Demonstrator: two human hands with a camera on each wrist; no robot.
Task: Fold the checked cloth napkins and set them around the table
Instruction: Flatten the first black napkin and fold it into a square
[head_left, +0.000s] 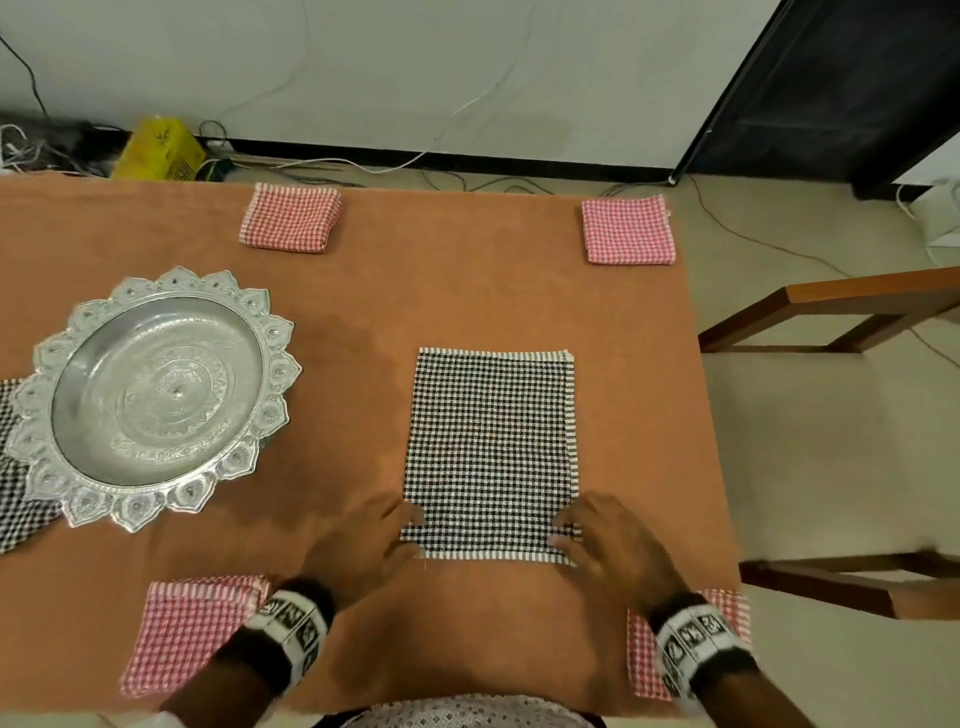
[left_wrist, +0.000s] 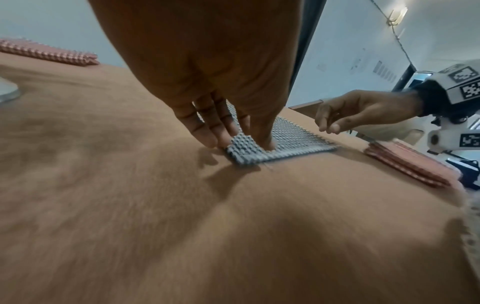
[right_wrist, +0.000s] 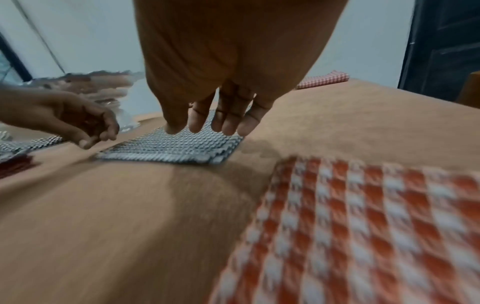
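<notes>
Left hand (head_left: 371, 540) pinches near corner of black-and-white checked cloth napkin (head_left: 491, 452); right hand (head_left: 605, 535) relaxed, fingers just over other corner. Tip: grab both, match edges.

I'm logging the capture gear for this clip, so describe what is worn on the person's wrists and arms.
Both forearms are bare, with no sleeves. The left hand and the right hand each have a black wrist strap carrying a white band of square black-and-white coded markers. The left wrist view shows a white camera housing on the right wrist. No rings are discernible.
</notes>
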